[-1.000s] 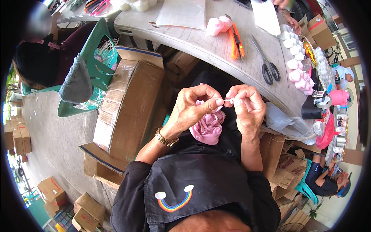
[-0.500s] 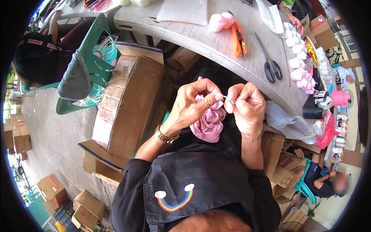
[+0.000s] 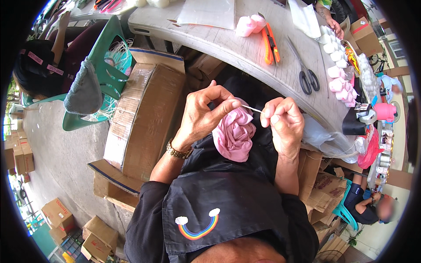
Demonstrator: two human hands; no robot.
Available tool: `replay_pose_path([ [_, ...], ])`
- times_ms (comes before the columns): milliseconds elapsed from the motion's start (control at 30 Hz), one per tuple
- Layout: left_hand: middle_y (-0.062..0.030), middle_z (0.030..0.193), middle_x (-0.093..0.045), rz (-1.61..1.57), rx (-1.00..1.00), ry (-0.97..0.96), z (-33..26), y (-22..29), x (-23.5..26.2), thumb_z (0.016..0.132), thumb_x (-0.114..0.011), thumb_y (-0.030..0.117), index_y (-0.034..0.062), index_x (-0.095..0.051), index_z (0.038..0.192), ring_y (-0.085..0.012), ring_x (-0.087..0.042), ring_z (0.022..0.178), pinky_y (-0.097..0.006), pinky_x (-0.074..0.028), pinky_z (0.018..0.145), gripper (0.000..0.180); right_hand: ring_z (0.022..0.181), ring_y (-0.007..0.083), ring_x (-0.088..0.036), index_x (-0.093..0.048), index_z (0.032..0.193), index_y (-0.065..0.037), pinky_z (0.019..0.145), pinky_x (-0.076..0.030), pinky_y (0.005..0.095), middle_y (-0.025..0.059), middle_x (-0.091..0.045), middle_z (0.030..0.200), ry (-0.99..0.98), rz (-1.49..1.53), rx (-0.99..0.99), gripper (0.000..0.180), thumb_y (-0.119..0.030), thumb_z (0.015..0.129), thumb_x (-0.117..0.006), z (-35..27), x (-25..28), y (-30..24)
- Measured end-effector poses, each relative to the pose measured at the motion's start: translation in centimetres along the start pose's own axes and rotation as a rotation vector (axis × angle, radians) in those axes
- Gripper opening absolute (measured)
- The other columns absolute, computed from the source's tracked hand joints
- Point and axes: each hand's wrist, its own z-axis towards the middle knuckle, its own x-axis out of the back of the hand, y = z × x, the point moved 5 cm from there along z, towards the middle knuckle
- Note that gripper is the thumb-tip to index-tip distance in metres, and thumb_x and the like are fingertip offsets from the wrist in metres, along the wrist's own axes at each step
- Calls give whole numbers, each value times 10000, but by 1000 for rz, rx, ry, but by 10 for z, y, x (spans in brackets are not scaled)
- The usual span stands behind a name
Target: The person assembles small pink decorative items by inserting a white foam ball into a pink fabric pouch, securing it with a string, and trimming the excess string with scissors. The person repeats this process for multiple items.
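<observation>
1. A short length of thin white cord [image 3: 252,108] spans the gap between a worker's two hands, drawn nearly straight above the lap.
2. The left hand [image 3: 209,108] pinches one end between thumb and forefinger; the right hand [image 3: 284,125] grips the other in bunched fingertips, nothing else visible in either.
3. A bundle of pink cloth [image 3: 234,136], gathered into loose folds, rests on the lap just below the cord, against the black apron [image 3: 206,193]. Whether cord and cloth are joined cannot be told.
4. Done so far: the cloth is bunched and the cord is in both hands. Not yet done, as far as the view shows: no knot or loop appears in the exposed stretch.
5. On the far surface [image 3: 258,79], the scissors [image 3: 303,68] and an orange utility knife [image 3: 269,45] lie unheld; pink pieces [image 3: 342,90] line its right side.
</observation>
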Motion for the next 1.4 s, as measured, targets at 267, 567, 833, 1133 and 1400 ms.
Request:
replay_pose_path([
  [267, -7, 697, -657, 248, -138, -111, 14, 17, -18, 812, -743, 208, 76, -700, 797, -153, -640, 648, -557, -222, 1135, 140, 907, 181, -635, -592, 1069, -5, 800, -500, 300, 115, -641, 1017, -6, -733, 96, 218, -17, 860, -652, -3, -5, 1],
  [567, -12, 727, -636, 303, -378, -265, 55, 33, -37, 801, -738, 223, 78, -671, 792, -205, -630, 655, -588, -263, 1109, 160, 653, 84, -583, -585, 1053, 10, 619, -465, 220, 42, -621, 737, 240, -573, 17, 128, -56, 944, -587, -12, 19, -7],
  [833, -53, 780, -616, 1108, -669, 288, 171, 18, -39, 778, -718, 262, 124, -628, 1010, -288, -640, 878, -690, -226, 1056, 285, 707, 136, -567, -655, 973, -13, 641, -456, 242, 69, -629, 819, 256, -826, 130, 94, -80, 919, -615, -12, 25, -25],
  [1133, -106, 960, -677, -110, -235, -4, 143, 21, -33, 866, -679, 237, 87, -589, 1211, -235, -646, 944, -537, -404, 1028, 387, 614, 59, -440, -663, 918, 10, 514, -341, 202, 21, -521, 781, 383, -792, 368, 88, 51, 840, -675, -13, 17, -60],
  [1400, -132, 1054, -618, -1606, 412, -401, 37, 18, -79, 945, -547, 421, -15, -440, 1344, -237, -616, 973, -423, -436, 1003, 600, 604, 82, -383, -660, 931, -3, 522, -293, 222, -10, -499, 707, 261, -1141, 725, 185, 79, 772, -709, 5, -16, -84],
])
